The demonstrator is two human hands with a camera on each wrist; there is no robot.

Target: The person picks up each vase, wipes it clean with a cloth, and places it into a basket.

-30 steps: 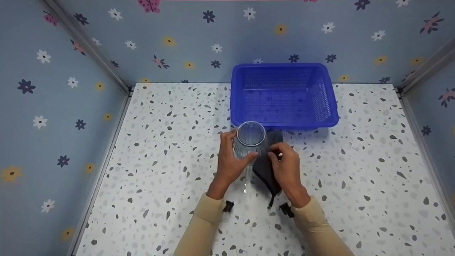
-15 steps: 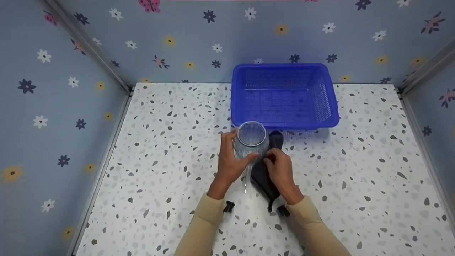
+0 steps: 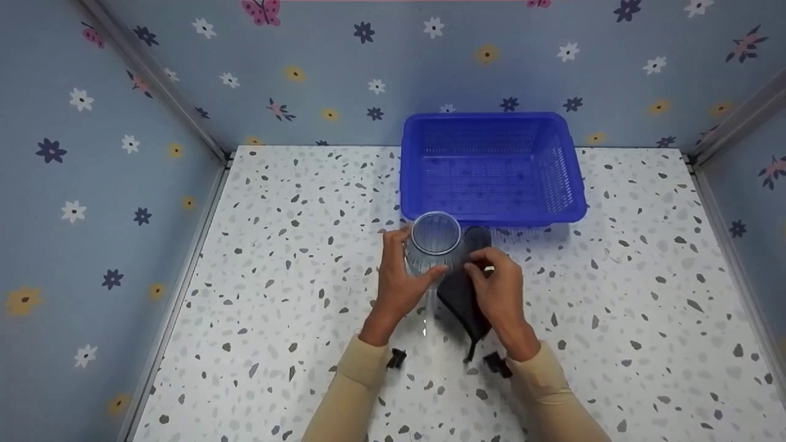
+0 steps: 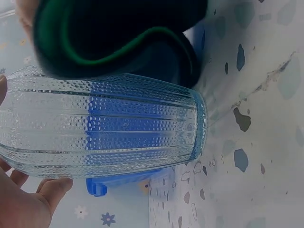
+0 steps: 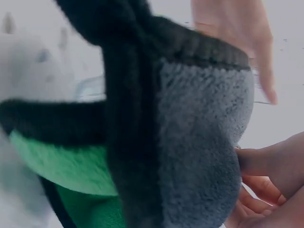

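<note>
In the head view a clear ribbed glass vase point(image 3: 424, 259) stands in front of the basket, its round mouth facing up. My left hand point(image 3: 396, 285) grips its left side, thumb across the front. Against the vase's right side, my right hand point(image 3: 500, 291) pinches a dark grey cloth point(image 3: 457, 294) between thumb and fingers. The left wrist view shows the vase point(image 4: 137, 128) with its narrow base at the tabletop and the cloth point(image 4: 95, 28) along its side. Up close, the cloth point(image 5: 204, 133) is fluffy grey on one face, green on the other, with black edging.
A blue plastic basket point(image 3: 491, 222) with perforated walls stands just behind the vase, close to the flowered back panel point(image 3: 331, 73). Similar panels rise left and right of the white speckled table point(image 3: 295, 245). Small black clips point(image 3: 396, 358) sit by both wrists.
My right hand slid the cloth slightly down and left along the vase, then back up and right. The vase and my left hand kept their place.
</note>
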